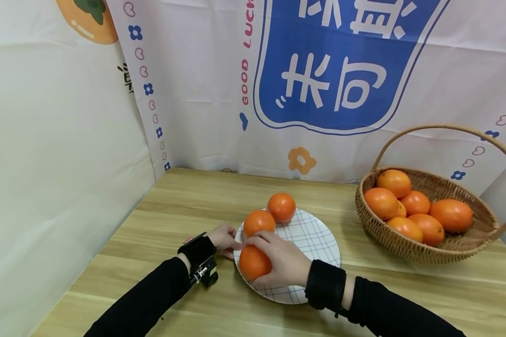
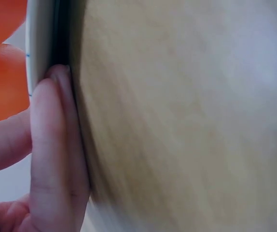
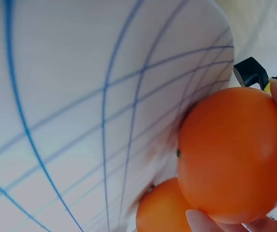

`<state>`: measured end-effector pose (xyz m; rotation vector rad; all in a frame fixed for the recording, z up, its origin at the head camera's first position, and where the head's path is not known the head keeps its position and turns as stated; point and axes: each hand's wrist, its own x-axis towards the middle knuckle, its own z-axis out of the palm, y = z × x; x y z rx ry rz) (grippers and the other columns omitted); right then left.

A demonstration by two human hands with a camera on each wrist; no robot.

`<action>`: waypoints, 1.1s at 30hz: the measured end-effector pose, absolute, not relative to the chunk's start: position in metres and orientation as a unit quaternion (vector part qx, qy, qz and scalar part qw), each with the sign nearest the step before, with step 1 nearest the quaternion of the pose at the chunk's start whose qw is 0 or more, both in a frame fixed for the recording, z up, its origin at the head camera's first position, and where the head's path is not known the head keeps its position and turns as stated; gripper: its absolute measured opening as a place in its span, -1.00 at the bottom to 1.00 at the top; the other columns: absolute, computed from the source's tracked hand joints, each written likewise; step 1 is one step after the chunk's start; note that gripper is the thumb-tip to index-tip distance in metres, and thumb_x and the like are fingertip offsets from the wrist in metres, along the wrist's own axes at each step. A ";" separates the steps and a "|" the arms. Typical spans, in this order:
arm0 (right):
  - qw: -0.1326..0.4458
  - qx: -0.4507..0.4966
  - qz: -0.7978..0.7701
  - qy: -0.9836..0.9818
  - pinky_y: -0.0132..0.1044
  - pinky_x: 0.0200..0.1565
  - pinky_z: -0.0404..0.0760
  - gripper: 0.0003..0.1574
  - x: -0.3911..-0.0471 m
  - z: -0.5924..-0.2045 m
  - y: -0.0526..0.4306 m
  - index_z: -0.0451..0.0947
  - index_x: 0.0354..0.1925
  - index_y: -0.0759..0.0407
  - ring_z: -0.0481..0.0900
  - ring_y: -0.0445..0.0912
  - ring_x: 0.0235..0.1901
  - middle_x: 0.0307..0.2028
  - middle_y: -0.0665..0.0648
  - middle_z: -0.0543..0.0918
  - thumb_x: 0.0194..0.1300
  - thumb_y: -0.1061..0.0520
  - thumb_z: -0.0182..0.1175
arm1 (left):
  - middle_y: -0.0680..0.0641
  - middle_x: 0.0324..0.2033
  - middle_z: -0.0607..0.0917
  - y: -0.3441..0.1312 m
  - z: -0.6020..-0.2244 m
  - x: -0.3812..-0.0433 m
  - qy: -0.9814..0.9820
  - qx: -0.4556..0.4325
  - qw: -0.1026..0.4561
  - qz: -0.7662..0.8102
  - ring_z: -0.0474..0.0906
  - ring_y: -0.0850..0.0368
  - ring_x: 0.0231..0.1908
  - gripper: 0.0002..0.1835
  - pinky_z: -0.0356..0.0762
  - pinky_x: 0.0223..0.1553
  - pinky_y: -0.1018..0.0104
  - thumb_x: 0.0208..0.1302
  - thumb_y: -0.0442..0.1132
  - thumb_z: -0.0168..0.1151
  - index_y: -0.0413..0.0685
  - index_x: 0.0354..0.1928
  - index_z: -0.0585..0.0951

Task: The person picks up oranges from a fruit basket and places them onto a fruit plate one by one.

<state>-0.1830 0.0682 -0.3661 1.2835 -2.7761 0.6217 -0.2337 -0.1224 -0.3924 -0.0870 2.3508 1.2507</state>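
Note:
A round white plate (image 1: pixel 314 236) with a blue grid pattern lies on the table. My left hand (image 1: pixel 223 239) pinches its left rim; the left wrist view shows fingers (image 2: pixel 51 140) tucked beneath the edge and the thumb above. On the plate's near left side, my right hand (image 1: pixel 282 262) grips an orange (image 1: pixel 253 264), with fingers over its top and the thumb at its near side. In the right wrist view that orange (image 3: pixel 235 154) sits against the gridded surface. Just behind it rests a second orange (image 1: pixel 259 223), and a third orange (image 1: pixel 281 207) is at the plate's far edge.
A wicker basket (image 1: pixel 430 250) with a tall arched handle stands at the right, holding several oranges (image 1: pixel 451 215). Behind the wooden table (image 1: pixel 152 243) hangs a printed white cloth (image 1: pixel 206 117); a pale cloth covers the left side.

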 end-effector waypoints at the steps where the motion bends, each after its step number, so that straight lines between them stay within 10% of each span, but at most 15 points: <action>1: 0.014 0.411 0.198 -0.890 -0.30 -0.23 0.53 -0.14 -0.183 -0.365 0.069 0.26 0.04 -0.11 0.36 -0.19 -0.10 -0.02 -0.08 0.32 -0.29 -0.19 0.33 | -0.01 -0.64 0.41 -0.122 -0.393 -0.234 0.858 -0.032 0.236 0.454 0.38 0.28 -0.75 -0.89 0.57 -0.61 0.45 0.01 -0.40 0.15 -0.27 -0.46 0.40; 14: 0.073 0.425 0.172 -0.886 -0.41 -0.31 0.52 -0.50 -0.184 -0.346 0.069 0.43 -0.15 -0.05 0.44 -0.24 -0.25 -0.18 -0.10 0.46 -0.13 -0.12 0.25 | -0.02 -0.67 0.40 -0.123 -0.396 -0.235 0.859 -0.028 0.230 0.456 0.37 0.27 -0.78 -0.87 0.58 -0.61 0.42 -0.01 -0.44 0.14 -0.27 -0.52 0.37; 22: 0.133 0.441 0.156 -0.874 -0.57 -0.51 0.44 -0.62 -0.191 -0.309 0.080 0.48 -0.24 0.04 0.52 -0.27 -0.46 -0.37 -0.04 0.60 -0.02 -0.11 0.17 | -0.13 -0.64 0.51 -0.145 -0.471 -0.284 0.851 0.041 0.226 0.472 0.50 0.12 -0.69 -0.90 0.59 -0.64 0.25 -0.08 -0.42 0.16 -0.22 -0.47 0.44; 33: 0.112 0.401 0.087 -0.905 -0.51 -0.58 0.40 -0.63 -0.210 -0.265 0.126 0.48 -0.25 0.00 0.51 -0.23 -0.51 -0.46 -0.05 0.60 0.00 -0.16 0.14 | -0.03 -0.71 0.37 -0.118 -0.386 -0.227 0.862 -0.011 0.207 0.463 0.35 0.26 -0.74 -0.91 0.54 -0.66 0.46 -0.05 -0.57 -0.02 -0.29 -0.52 0.36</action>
